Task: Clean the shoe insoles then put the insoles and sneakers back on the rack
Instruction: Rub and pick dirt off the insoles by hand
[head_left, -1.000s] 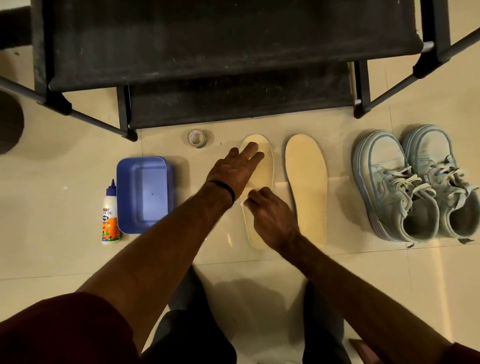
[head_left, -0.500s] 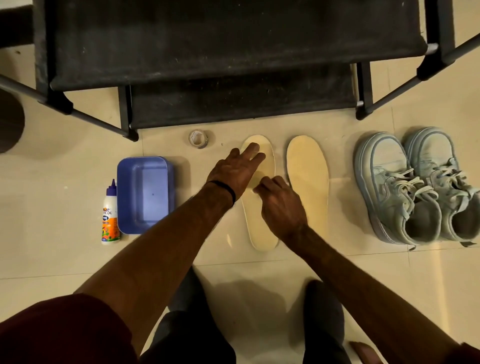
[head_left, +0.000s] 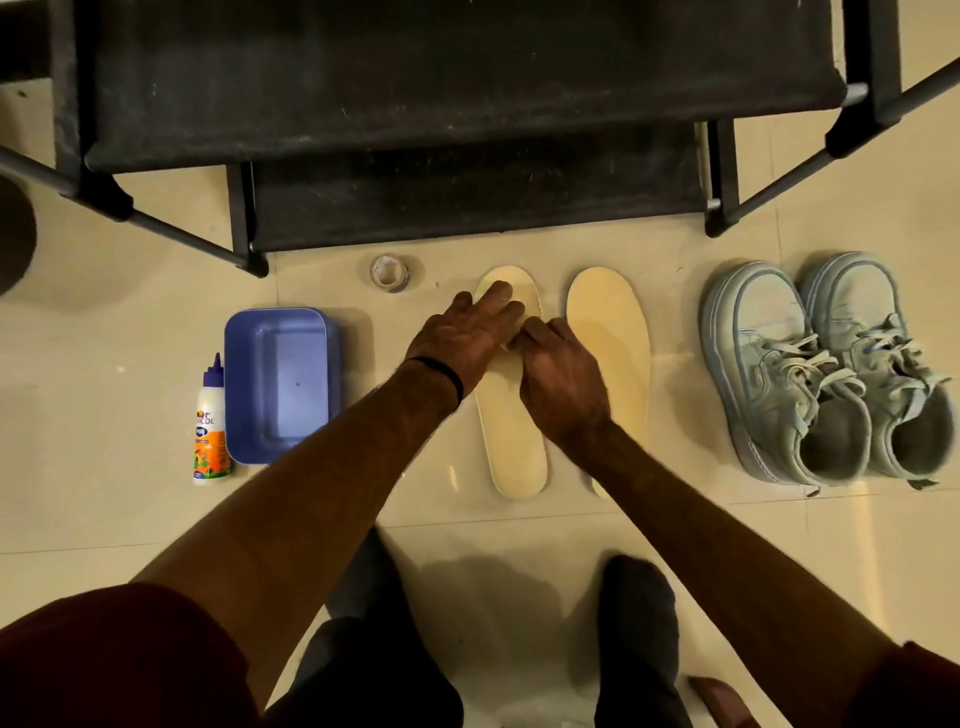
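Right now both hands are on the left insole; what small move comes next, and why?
Probably keep the left hand pressing the left insole flat and draw the right hand back toward its heel. The right hand sits near the toe, so the exposed heel half looks unwiped. Whether it holds a cloth is hidden.

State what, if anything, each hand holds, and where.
Neither plainly holds anything: left hand presses the left insole's toe end; right hand's curled fingers are hidden.

We count two insoles, two sneakers, one blue tub, one glue bottle, one tape roll, one rack.
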